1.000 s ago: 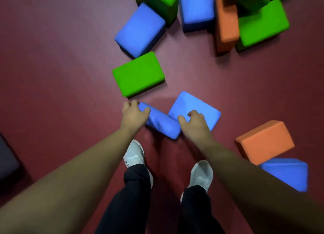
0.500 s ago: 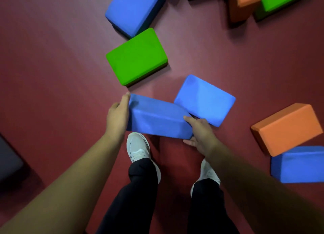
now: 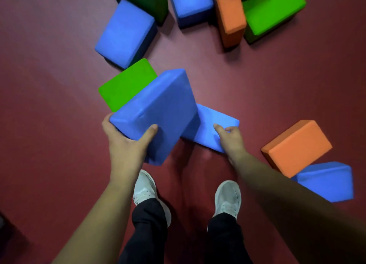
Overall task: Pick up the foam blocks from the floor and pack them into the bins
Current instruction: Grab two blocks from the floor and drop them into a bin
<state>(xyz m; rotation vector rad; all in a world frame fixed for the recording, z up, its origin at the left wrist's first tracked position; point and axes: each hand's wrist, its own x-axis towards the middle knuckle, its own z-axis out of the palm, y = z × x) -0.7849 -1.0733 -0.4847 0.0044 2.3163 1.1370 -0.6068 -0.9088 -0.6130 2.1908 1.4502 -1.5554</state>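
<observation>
My left hand (image 3: 126,143) grips one end of a blue foam block (image 3: 158,109) and holds it lifted and tilted above the dark red floor. It partly covers a green block (image 3: 124,87) lying behind it. My right hand (image 3: 230,138) rests with its fingers curled over the near edge of a second blue block (image 3: 212,123) that lies flat on the floor just right of the lifted one. No bin is in view.
Several more blocks lie around: an orange one (image 3: 297,147) and a blue one (image 3: 328,180) at the right, a blue one (image 3: 124,32) at upper left, and a green, blue and orange pile (image 3: 229,12) at the top. My feet (image 3: 146,188) stand below the hands.
The blue block that both hands held is now in my left hand alone, raised and turned on end. My right hand has moved right onto the second blue block.
</observation>
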